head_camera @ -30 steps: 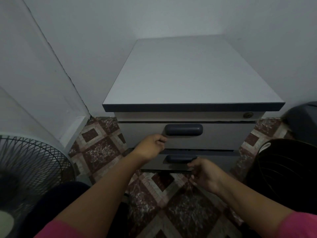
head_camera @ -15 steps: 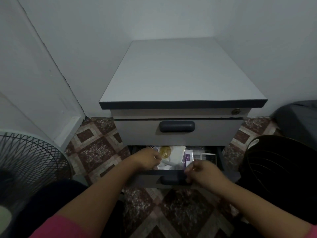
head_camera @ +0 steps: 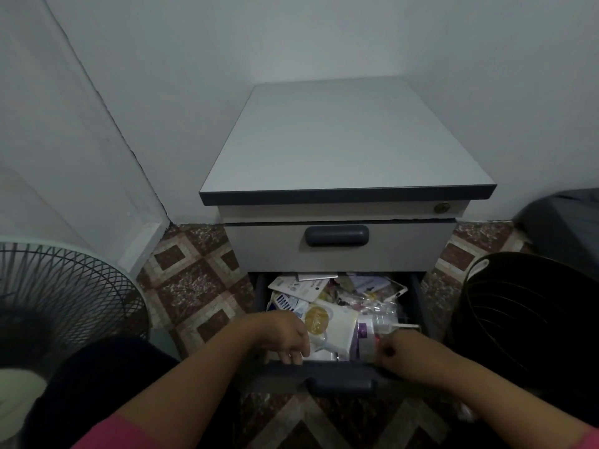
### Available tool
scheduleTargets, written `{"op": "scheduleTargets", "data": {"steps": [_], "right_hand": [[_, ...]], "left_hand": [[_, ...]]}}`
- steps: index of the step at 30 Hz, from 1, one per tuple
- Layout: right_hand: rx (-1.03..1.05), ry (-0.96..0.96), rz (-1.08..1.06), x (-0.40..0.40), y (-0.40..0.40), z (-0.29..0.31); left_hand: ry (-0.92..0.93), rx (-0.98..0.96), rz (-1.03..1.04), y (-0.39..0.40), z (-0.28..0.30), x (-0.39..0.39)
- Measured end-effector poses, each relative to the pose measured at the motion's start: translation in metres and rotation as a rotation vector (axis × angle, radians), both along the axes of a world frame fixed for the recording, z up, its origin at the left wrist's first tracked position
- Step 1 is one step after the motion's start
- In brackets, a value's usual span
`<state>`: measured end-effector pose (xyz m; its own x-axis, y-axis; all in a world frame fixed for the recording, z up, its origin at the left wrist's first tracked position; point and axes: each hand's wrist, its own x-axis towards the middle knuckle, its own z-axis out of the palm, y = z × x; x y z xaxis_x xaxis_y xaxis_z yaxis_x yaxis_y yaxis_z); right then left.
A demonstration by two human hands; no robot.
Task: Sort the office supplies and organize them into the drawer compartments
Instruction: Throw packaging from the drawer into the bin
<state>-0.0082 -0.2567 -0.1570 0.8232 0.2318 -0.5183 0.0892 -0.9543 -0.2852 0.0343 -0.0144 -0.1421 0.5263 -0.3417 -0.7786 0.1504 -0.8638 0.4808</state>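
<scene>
The cabinet (head_camera: pixel 346 140) is seen in pale grey, edged by a dark grey band (head_camera: pixel 346 196). Dark grey is also shown on the upper drawer handle (head_camera: pixel 337 235) and the lower drawer front (head_camera: pixel 337 375). The floor (head_camera: pixel 194 286) is patterned with reddish-brown speckled squares framed in cream and beige bands. The walls (head_camera: pixel 291 37) are painted plain white. A cream packet (head_camera: pixel 337 322) is marked with a golden-yellow disc (head_camera: pixel 317 320). Pink is seen on the sleeves (head_camera: pixel 107 435). The fan grille (head_camera: pixel 64 293) is black wire mesh, and the basket (head_camera: pixel 531 319) is black.
</scene>
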Motion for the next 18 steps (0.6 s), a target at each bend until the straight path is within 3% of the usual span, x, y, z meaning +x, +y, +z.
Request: {"op": "scheduleTargets", "data": {"steps": [7,18], "right_hand": [[-0.025,0.189,0.065,-0.018,0.010,0.014],[-0.094,0.303,0.088,-0.043,0.020,0.013]], "left_hand": [[0.155,0.044,-0.129,-0.002,-0.001,-0.022],[0.280,0.107,-0.175,-0.008,0.001,-0.050]]}}
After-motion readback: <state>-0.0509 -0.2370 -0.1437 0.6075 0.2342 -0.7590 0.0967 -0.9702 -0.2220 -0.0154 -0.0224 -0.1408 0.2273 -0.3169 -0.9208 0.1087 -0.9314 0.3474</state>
